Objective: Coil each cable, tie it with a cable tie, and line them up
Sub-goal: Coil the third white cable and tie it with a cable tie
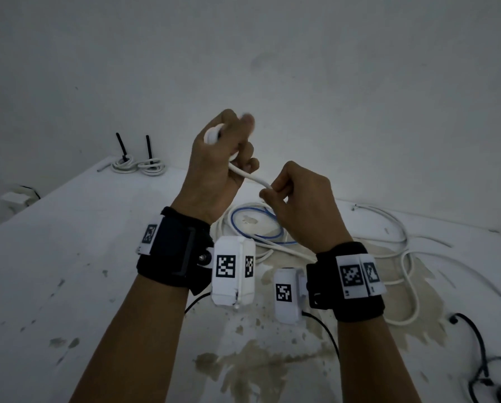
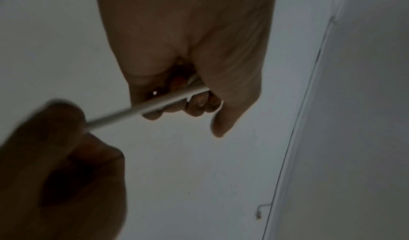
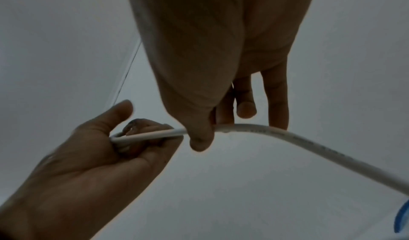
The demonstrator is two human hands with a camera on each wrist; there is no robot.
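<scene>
Both hands hold a white cable [image 1: 250, 175] above the worktop [image 1: 83, 257]: left hand [image 1: 217, 167] curled round its coil, right hand [image 1: 298, 199] pinching the strand. Only the head view shows two tied coils [image 1: 140, 165] at the far corner and loose cables [image 1: 400, 245] below.

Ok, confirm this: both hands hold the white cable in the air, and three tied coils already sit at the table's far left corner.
Not three: the head view shows two tied coils there. Left hand and right hand do hold the white cable aloft.
</scene>
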